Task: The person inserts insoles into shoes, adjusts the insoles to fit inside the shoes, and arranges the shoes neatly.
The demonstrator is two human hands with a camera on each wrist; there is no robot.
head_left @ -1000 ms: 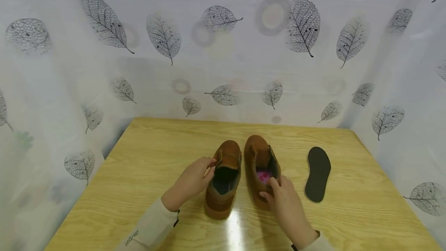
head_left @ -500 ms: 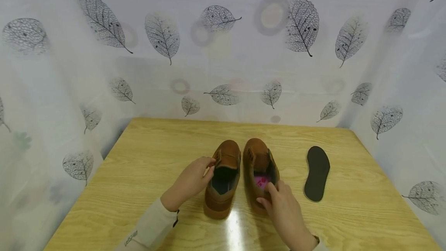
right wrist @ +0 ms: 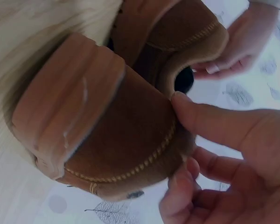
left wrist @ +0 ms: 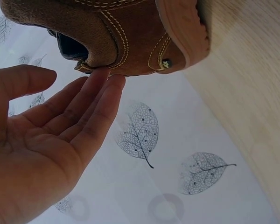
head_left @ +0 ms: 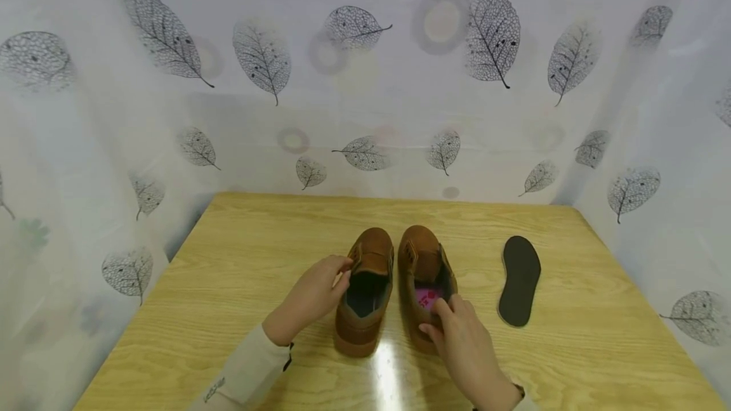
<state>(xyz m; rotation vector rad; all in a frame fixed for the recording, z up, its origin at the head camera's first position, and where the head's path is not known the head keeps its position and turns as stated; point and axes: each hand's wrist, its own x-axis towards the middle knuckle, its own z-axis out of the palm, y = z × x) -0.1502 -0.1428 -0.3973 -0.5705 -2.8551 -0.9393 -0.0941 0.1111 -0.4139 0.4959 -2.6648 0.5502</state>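
Note:
Two brown leather shoes stand side by side, toes pointing away from me. My left hand touches the left shoe beside its opening. In the left wrist view its fingers are nearly straight, tips against the shoe's side, and the thumb stands apart. My right hand pinches the heel collar of the right shoe, thumb on the outside of the heel. Inside that shoe shows a pink patterned insole, partly hidden by the collar and fingers. The left shoe's inside looks dark.
A dark insole lies flat on the wooden table, right of the shoes. A pale curtain printed with leaves hangs behind the table and along both sides.
My right hand and the right shoe have shifted slightly toward me and to the left, mostly in the first half second. My left hand and the left shoe have stayed nearly still.

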